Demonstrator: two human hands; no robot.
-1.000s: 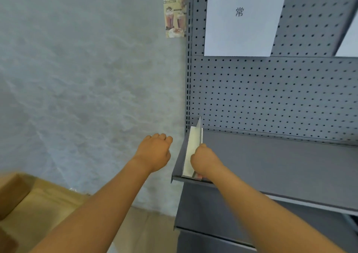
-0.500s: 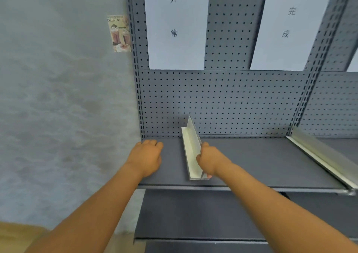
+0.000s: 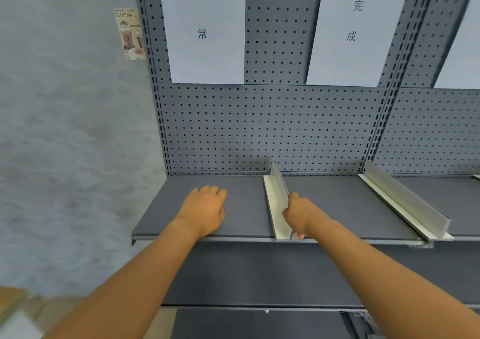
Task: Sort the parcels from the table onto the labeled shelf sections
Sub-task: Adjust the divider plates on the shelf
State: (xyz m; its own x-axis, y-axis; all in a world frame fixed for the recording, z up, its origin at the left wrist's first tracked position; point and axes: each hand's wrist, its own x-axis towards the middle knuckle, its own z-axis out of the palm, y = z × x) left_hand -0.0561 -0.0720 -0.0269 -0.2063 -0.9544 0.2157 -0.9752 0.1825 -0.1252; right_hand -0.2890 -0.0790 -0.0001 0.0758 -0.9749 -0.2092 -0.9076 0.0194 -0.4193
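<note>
head view: right hand point(image 3: 301, 215) fingers grip the white divider point(image 3: 276, 203); left hand point(image 3: 205, 209) fingers loosely curled on shelf point(image 3: 246, 209).

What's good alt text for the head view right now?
A person's right hand grips a pale L-shaped divider standing on a grey metal shelf, while the left hand rests beside it on the shelf. Two white paper labels with Chinese characters hang on the pegboard above; no parcels show.
</note>
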